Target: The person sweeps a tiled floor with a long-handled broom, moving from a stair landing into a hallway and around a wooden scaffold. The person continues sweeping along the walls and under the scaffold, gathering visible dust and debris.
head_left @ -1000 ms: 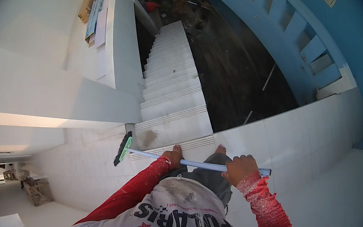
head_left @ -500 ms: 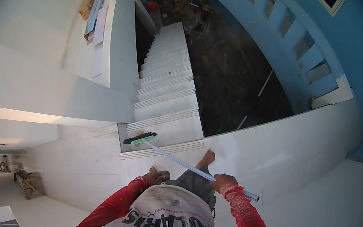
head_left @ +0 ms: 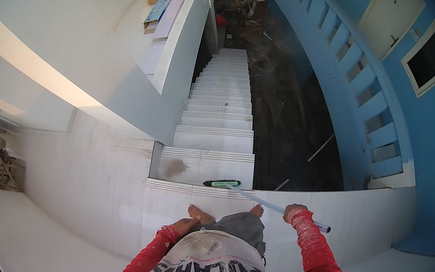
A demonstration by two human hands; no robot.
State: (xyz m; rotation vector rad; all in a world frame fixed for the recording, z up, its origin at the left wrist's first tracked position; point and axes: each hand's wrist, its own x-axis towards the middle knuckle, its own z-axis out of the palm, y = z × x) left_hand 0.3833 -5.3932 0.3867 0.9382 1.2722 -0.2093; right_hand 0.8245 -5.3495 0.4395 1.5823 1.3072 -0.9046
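**Broom at the head of a white stair**

Staircase (head_left: pixel 221 108) first: one flight of white steps, dropping away ahead, with one blue balustrade (head_left: pixel 358 90) off to the right. One broom (head_left: pixel 253 195), green head with black bristles resting on the top step's edge, pale handle running back and rightward, long axis slanting from upper left to lower right. Two red-sleeved arms. Right hand (head_left: pixel 294 211) raised, fingers wrapped around the handle near its end. Left hand (head_left: pixel 184 226) low by the thigh, off the broom; spread or curled, cannot tell. Two bare feet (head_left: pixel 200 213) on the landing.
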